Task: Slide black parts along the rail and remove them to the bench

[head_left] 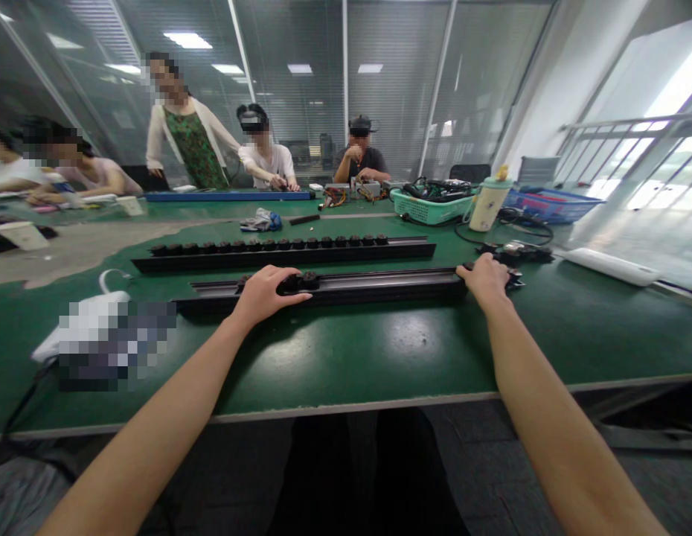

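Observation:
A long black metal rail (379, 289) lies across the green workbench (413, 350) close to me. My left hand (265, 295) is cupped over its left part, with fingers reaching a pair of round black knobs (301, 281). My right hand (484, 277) grips near the rail's right end, where a black fitting (514, 280) sticks out past my fingers. Farther back lies a matching rail (284, 257), parallel to the first, with a row of several round black knobs along it. Neither hand touches that rail.
Behind the rails stand a green basket of cables (429, 208), a white bottle (487, 205) and a blue basket (552, 205). A blurred white bag (94, 331) lies to my left. Several co-workers, including a seated person (360, 152), are at the bench's far end.

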